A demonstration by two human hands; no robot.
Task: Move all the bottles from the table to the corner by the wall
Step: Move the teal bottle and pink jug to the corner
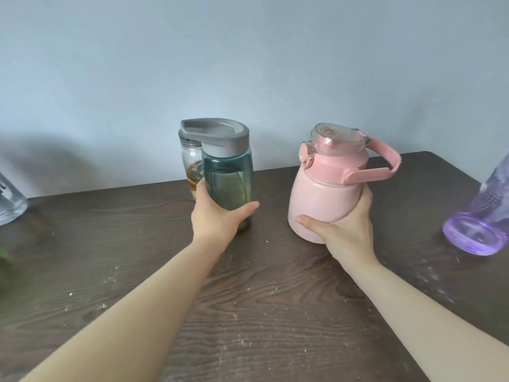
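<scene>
My left hand (pixel 213 216) is wrapped around the lower body of a teal see-through bottle (pixel 230 177) with a grey lid, standing near the table's back edge. Behind it, partly hidden, stands a small glass jar (pixel 191 164) with amber contents. My right hand (pixel 344 226) grips the bottom of a pink bottle (pixel 325 194) with a clear lid and a pink carry handle; the bottle is tilted. A purple see-through bottle (pixel 480 219) stands at the right edge, cut off by the frame. A clear bottle (pixel 9 202) shows at the far left edge.
The dark wood table (pixel 261 299) is speckled with pale crumbs. A plain blue-grey wall (pixel 248 64) rises right behind its back edge. The table's rounded back right corner (pixel 429 154) is visible. Something green (pixel 4 253) peeks in at the left edge.
</scene>
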